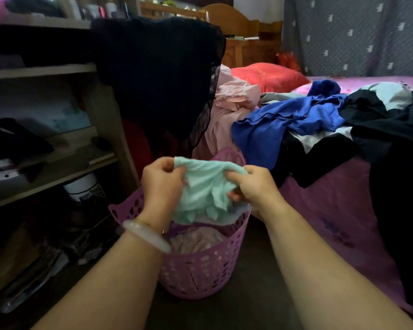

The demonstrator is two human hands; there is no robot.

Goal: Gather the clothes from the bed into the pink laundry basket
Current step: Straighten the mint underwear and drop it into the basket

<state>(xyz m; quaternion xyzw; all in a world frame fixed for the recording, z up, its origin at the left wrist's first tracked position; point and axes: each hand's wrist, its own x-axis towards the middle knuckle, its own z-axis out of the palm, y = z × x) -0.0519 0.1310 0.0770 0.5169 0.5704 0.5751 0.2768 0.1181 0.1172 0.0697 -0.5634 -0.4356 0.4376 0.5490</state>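
Two hands are seen from above, held over a pink laundry basket [202,270] that stands on the floor just beside the bed [339,210]. The left hand [162,184] and the right hand [250,186] are each closed in a pinch on a mint-green garment [208,194], which is bunched between them directly above the basket's mouth. Its hem hangs onto pale pink and lilac cloth already piled inside.

A spill is the likely risk: the pile reaches close to the rim, so a loosely dropped piece could slide over the edge to the floor. The basket could also be tipped if the load is pressed down on one side.

The garment looks thin, soft and crumpled. The basket is moulded plastic, round, pierced with oval holes. A blue ruffled garment [284,125], black clothes [379,125] and a pink heap [229,106] remain on the purple bedspread; the fabric of the black pieces cannot be judged in the dim light.
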